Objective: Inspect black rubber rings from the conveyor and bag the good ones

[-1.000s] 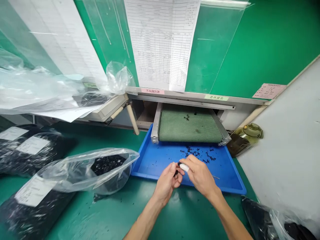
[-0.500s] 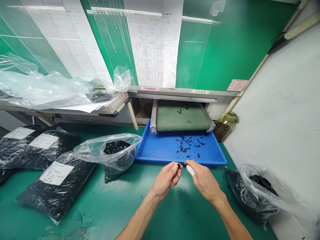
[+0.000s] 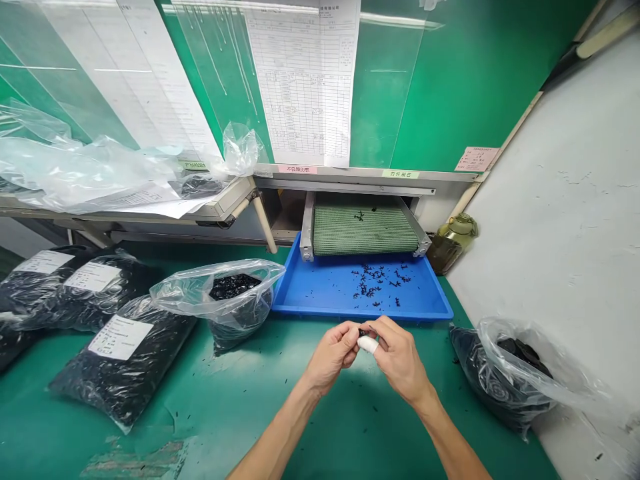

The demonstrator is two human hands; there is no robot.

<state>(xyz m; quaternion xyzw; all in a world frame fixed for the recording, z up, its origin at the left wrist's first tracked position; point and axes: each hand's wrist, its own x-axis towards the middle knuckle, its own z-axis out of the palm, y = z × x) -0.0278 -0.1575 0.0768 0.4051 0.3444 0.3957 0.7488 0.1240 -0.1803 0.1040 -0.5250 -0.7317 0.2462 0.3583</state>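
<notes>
A small black part [image 3: 361, 332], too small to make out its shape, sits at the fingertips of the left hand [image 3: 333, 355], held up above the green bench mat. The right hand [image 3: 399, 357] curls in against it from the other side, one finger capped by a white finger cot [image 3: 367, 344] that presses close beside the part, so the two hands nearly meet around it

1. A tray [image 3: 295, 300] sits at the back of the bench [image 3: 350, 433], under the end of a conveyor belt [image 3: 363, 230].
2. Small parts [image 3: 370, 283] lie in the tray.
3. Left of the tray: an open bag [image 3: 225, 313] just beside it, and labelled bags [image 3: 125, 347] further left.
4. Right: a bottle [image 3: 450, 243] behind the tray's corner, and another open bag [image 3: 505, 377] at the bench's right edge.
</notes>
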